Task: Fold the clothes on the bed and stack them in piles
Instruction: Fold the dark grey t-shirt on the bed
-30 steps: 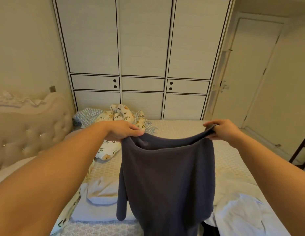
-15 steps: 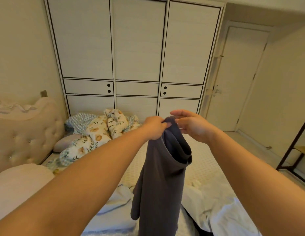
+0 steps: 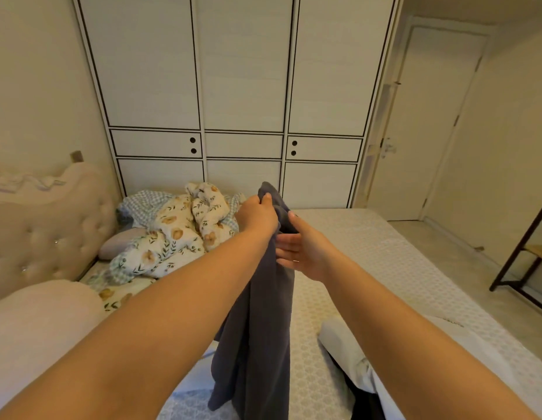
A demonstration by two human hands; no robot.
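A dark grey garment (image 3: 257, 338) hangs folded in half lengthwise above the bed (image 3: 369, 268). My left hand (image 3: 257, 215) grips its gathered top corners and holds it up. Just below, my right hand (image 3: 300, 250) lies flat against the right side of the hanging cloth, fingers straight and pointing left. White clothes (image 3: 351, 353) and a dark piece (image 3: 365, 401) lie on the bed at the lower right, partly hidden by my right arm. More pale cloth (image 3: 191, 386) shows under my left arm.
A flower-print quilt (image 3: 175, 237) is bunched at the bed's far left by the tufted headboard (image 3: 48, 225). A white wardrobe (image 3: 242, 95) stands behind the bed. A door (image 3: 427, 122) is at the right, and a dark shelf frame (image 3: 527, 256) at the far right.
The hands came together, folding the spread garment in half. My left hand took both top corners; my right hand let go and slid down the cloth's side.
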